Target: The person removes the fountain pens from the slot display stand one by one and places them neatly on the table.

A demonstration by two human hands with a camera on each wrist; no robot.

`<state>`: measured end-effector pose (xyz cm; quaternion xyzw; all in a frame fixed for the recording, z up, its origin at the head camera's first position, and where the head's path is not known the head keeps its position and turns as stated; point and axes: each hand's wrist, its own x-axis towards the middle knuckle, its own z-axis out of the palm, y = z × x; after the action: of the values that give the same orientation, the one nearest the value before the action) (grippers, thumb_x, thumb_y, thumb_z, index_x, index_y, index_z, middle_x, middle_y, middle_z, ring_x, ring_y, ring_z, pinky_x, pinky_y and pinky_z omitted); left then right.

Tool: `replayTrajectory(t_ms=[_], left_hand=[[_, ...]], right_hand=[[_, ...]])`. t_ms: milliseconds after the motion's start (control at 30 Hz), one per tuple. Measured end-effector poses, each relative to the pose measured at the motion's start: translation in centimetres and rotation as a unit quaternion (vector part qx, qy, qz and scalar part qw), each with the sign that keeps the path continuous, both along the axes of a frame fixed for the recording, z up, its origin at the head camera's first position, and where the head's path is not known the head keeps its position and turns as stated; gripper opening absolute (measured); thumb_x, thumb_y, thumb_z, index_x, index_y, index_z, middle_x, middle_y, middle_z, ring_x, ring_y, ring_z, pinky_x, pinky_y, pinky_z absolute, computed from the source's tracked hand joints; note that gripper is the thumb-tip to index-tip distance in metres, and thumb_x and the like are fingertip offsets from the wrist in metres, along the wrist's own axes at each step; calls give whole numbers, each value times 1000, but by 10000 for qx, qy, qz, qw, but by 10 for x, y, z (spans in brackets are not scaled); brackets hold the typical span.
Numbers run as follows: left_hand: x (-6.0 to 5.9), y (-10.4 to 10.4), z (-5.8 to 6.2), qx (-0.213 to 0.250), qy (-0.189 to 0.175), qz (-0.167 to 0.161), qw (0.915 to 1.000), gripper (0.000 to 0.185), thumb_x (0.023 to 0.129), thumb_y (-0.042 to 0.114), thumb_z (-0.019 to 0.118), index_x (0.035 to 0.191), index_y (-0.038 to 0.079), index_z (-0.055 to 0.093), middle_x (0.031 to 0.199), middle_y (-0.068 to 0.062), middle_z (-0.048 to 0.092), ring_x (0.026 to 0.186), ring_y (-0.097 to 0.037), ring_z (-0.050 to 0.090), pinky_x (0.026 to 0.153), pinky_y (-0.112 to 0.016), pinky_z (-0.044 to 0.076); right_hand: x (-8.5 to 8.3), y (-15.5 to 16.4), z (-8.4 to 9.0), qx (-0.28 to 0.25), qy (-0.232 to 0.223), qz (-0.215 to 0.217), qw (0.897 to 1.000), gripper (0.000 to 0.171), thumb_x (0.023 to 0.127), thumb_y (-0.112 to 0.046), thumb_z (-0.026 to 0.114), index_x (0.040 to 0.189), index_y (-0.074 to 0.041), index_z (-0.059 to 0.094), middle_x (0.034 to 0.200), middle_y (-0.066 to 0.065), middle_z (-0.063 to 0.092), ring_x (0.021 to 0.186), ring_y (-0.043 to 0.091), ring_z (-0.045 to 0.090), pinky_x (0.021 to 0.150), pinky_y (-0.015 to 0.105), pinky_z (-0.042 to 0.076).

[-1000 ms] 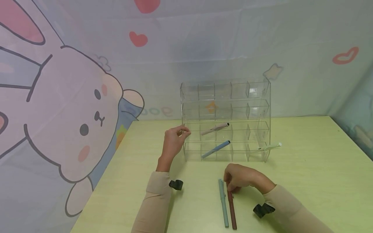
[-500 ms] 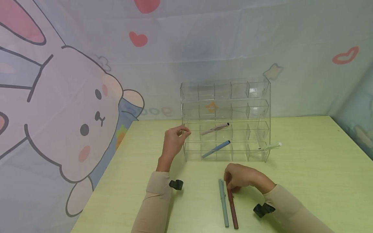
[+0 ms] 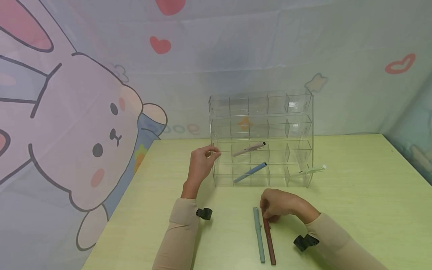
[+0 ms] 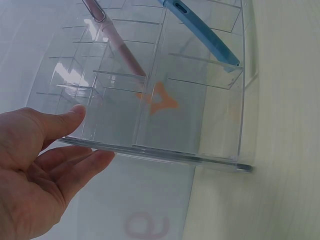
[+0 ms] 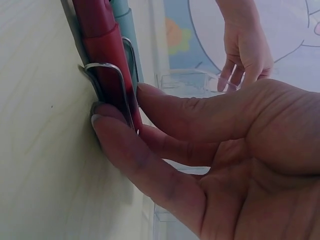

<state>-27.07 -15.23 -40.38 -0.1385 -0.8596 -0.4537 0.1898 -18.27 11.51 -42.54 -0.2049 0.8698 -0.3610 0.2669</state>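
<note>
A clear acrylic rack (image 3: 260,131) of small compartments stands on the yellow-green table (image 3: 354,195). My left hand (image 3: 214,152) pinches its left side wall, thumb in front and fingers behind, as the left wrist view shows on the rack (image 4: 165,100) with the hand (image 4: 92,134). A pink pen (image 3: 249,149) and a blue pen (image 3: 250,172) lie slanted in its cells; a white pen (image 3: 312,170) sticks out at the lower right. In front, my right hand (image 3: 264,213) pinches the clip end of a dark red pen (image 3: 269,240) lying beside a teal pen (image 3: 258,236).
A cloth backdrop with a cartoon rabbit (image 3: 84,142) hangs behind and left of the table. The table's left edge runs diagonally near my left forearm. Black camera mounts sit on both wrists (image 3: 204,213) (image 3: 305,242).
The dark red pen's near end has shifted slightly to the right under my right hand. My left hand and the rack have stayed still.
</note>
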Motion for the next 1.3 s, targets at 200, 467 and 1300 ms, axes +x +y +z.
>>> replayTrajectory(t_ms=[200,467,1300], left_hand=[[0,1,0,-22,-24,-10,10000,7,91,14,76,93,7,78,115,-16,71,105,-33,69,90,-41,56],[0,1,0,3,-104,33,9999,7,91,14,75,93,8,78,117,-16,71,107,-34,69,91,-41,56],[-2,1,-1,60,-18,-3,10000,6,91,12,76,92,7,77,114,-16,72,106,-34,69,90,-42,56]], right_hand=[[-2,6,4,-98,-116,-224,9996,19,86,8,71,105,7,66,85,8,66,69,22,69,65,37,58],[-3,18,20,-441,-205,-311,9983,29,90,4,67,116,13,60,109,19,62,76,26,71,70,39,59],[-11,33,52,-1826,1691,-1290,9599,32,99,-4,62,128,7,54,119,22,58,95,30,70,81,37,58]])
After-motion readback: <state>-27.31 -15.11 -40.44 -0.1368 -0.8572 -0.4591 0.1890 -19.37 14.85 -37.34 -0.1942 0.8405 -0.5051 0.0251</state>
